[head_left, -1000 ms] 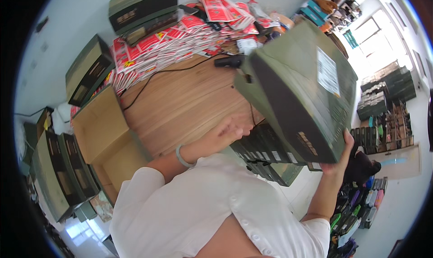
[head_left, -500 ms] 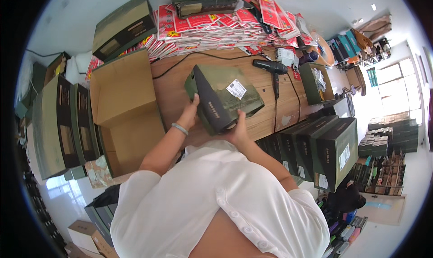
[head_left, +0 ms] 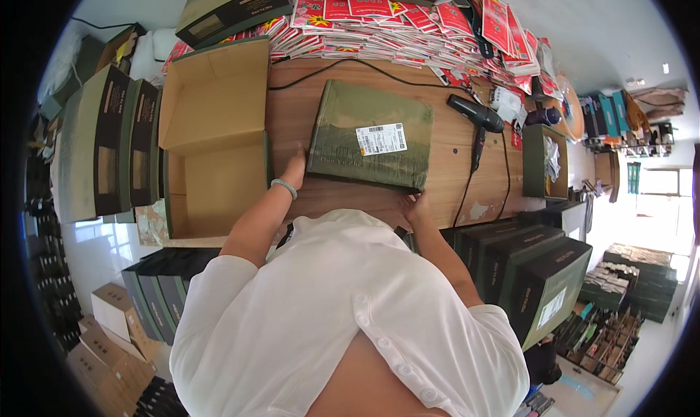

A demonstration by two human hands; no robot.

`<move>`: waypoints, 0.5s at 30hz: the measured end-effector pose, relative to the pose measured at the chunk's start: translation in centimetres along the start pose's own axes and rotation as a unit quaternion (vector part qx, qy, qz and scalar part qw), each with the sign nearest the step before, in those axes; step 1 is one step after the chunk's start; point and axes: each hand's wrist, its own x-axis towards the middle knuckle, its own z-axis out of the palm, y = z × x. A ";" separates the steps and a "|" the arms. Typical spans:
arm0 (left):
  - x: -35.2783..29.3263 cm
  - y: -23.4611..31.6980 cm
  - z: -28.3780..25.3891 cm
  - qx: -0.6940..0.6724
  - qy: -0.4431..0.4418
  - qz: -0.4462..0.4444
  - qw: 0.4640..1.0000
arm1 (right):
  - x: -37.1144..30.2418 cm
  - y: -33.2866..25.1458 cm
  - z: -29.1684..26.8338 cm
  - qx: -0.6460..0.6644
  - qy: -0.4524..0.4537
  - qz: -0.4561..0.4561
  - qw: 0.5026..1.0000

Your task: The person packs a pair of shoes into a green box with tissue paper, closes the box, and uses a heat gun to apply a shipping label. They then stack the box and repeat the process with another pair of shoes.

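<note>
A green shoebox-style carton (head_left: 343, 114) lies level in front of me, its camouflage-toned face with a white label (head_left: 380, 139) turned up. My left hand (head_left: 295, 167), a pale bangle on its wrist, is pressed along the box's left side near the front corner. At the front right corner my right hand (head_left: 416, 205) grips the lower edge, its fingers partly hidden by the box. Left of it stands an open carton (head_left: 219, 191) with a bare brown inside, its lid (head_left: 211, 96) raised.
A black hair dryer (head_left: 475, 113) and its cord lie right of the box on the wooden table (head_left: 288, 118). Red printed packets (head_left: 379, 34) are piled along the back. Dark green boxes (head_left: 543, 271) stand at the right, others (head_left: 98, 143) at the left. A small open box (head_left: 538, 154) holds odds and ends.
The box has gone from tilted, dark side showing, to level with its label up. Both hands have shifted with it, the right one moving to the front right corner. The view has turned slightly.
</note>
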 end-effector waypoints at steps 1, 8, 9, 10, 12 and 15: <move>2.2 -1.9 -0.8 -0.020 0.009 -0.001 1.000 | 0.0 -0.4 0.7 0.014 -0.010 0.027 0.999; -8.7 5.8 -0.1 0.144 -0.004 0.070 0.987 | -0.4 -5.0 -2.3 -0.185 -0.057 0.078 0.978; -10.8 7.2 -0.2 0.131 0.029 0.083 0.987 | -2.6 -6.9 -1.0 -0.166 -0.071 0.038 0.983; -12.3 8.4 -0.4 0.116 0.062 0.095 0.987 | -5.6 -9.2 0.7 -0.147 -0.084 -0.003 0.986; -13.2 11.1 -0.5 -0.059 -0.031 0.167 0.984 | -10.7 -12.9 2.6 -0.004 -0.143 -0.178 0.974; -15.7 14.4 1.9 -0.081 -0.091 0.326 0.937 | -11.8 -17.4 4.4 -0.037 -0.203 -0.355 0.912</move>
